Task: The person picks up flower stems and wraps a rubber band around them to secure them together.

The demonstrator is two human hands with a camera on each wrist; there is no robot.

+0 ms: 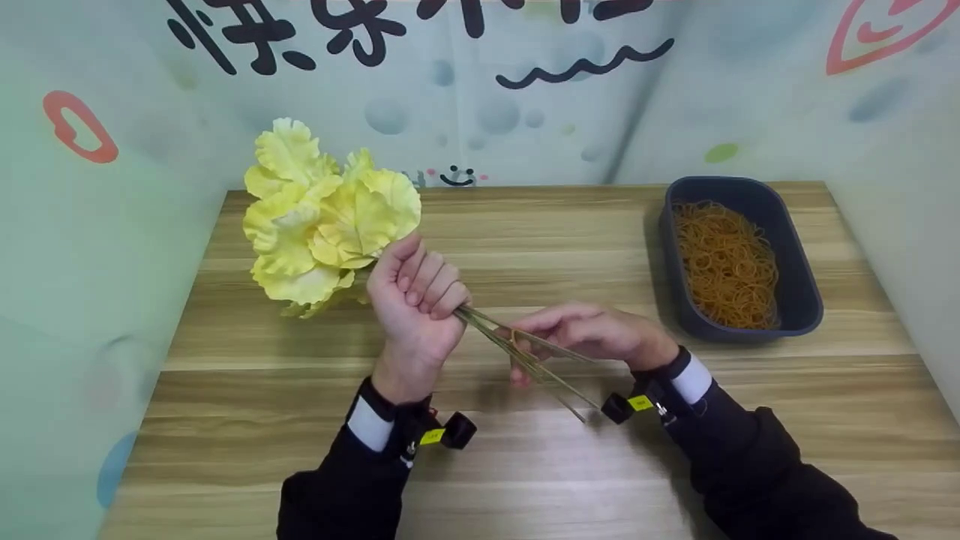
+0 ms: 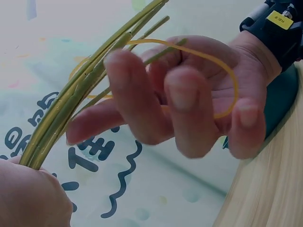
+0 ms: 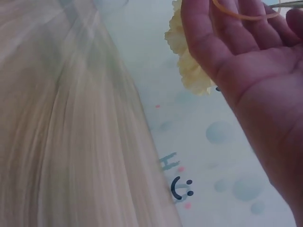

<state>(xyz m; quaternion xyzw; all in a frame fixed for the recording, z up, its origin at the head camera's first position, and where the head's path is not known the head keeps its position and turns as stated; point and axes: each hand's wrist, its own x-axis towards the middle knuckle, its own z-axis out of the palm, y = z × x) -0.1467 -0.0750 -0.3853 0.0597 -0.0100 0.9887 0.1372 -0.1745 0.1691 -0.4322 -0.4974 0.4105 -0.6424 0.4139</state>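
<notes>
My left hand (image 1: 420,300) curls its fingers round the green stems of a bunch of yellow artificial flowers (image 1: 330,217), just below the blooms. The stems (image 1: 517,352) stick out of the fist to the lower right and fan apart toward their ends. A thin yellow-orange rubber band (image 2: 208,56) makes a loop about the stems and across my right hand (image 1: 589,334). In the left wrist view the right fingers (image 2: 187,104) are spread and bent, with the band running between them and the palm. The right wrist view shows the band crossing the fingers.
A dark blue plastic box (image 1: 802,292) full of rubber bands (image 1: 727,270) stands at the right back of the wooden table (image 1: 570,480). Behind the table and at both sides hangs a printed pale backdrop (image 1: 465,127). Both wrists carry small strapped-on cameras.
</notes>
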